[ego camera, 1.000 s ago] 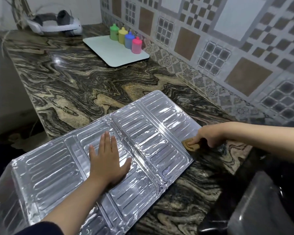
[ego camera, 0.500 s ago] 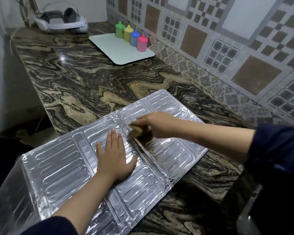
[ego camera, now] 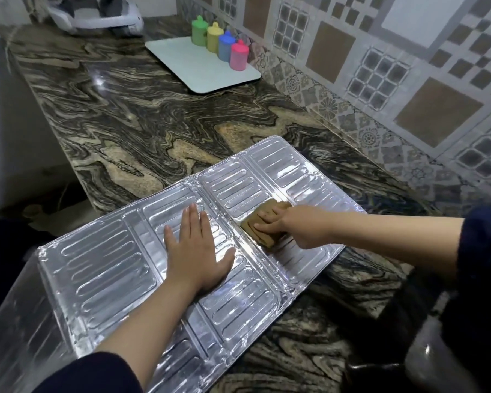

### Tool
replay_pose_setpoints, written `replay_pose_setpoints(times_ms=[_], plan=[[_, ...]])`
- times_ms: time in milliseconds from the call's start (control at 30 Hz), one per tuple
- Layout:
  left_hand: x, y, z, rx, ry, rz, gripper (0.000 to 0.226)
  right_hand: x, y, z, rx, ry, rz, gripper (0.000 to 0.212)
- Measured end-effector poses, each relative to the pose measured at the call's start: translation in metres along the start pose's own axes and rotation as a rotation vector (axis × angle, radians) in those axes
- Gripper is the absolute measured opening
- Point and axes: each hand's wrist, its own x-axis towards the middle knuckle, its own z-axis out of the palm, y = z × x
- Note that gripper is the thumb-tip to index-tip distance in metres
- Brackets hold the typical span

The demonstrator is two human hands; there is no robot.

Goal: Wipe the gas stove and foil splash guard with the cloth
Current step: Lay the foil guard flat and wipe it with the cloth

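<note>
A silver foil splash guard lies flat on the marbled counter, its left end hanging over the counter's front edge. My left hand lies flat on its middle panel, fingers straight, pressing it down. My right hand presses a folded brown cloth onto the right panel, with straight fingers on top of the cloth. The dark, glossy edge of the gas stove shows at the bottom right, mostly cut off by the frame.
The dark marbled counter runs back to a patterned tile wall. A white tray with several coloured bottles stands at the back. A white headset lies at the far end.
My right hand took the cloth from the guard's right edge leftward to the fold, then slightly back right onto the right panel. My left hand has stayed flat in place.
</note>
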Motion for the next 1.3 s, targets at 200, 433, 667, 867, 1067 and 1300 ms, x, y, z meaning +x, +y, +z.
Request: replay_pose_setpoints(times_ms=[200, 433, 667, 867, 1067, 1300], plan=[[-0.002, 0.001, 0.000, 0.021, -0.015, 0.001, 0.108, -0.068, -0.001, 0.018, 0.147, -0.369, 0.006, 0.079], [-0.001, 0.001, -0.002, -0.007, -0.010, 0.012, 0.109, -0.072, -0.019, -0.016, 0.427, -0.125, -0.018, 0.068], [-0.001, 0.000, 0.001, -0.039, 0.024, 0.017, 0.088, -0.032, -0.091, 0.021, -0.239, 0.303, -0.799, 0.043], [0.000, -0.003, 0.003, -0.032, 0.032, 0.027, 0.094, -0.015, -0.039, 0.042, -0.332, 0.304, -0.763, 0.048], [-0.001, -0.003, 0.005, -0.031, 0.041, 0.035, 0.091, -0.024, 0.005, 0.035, -0.367, 0.076, -0.601, 0.056], [0.000, -0.004, 0.006, -0.014, 0.029, 0.027, 0.091, -0.032, 0.021, 0.011, -0.438, -0.190, -0.306, 0.061]])
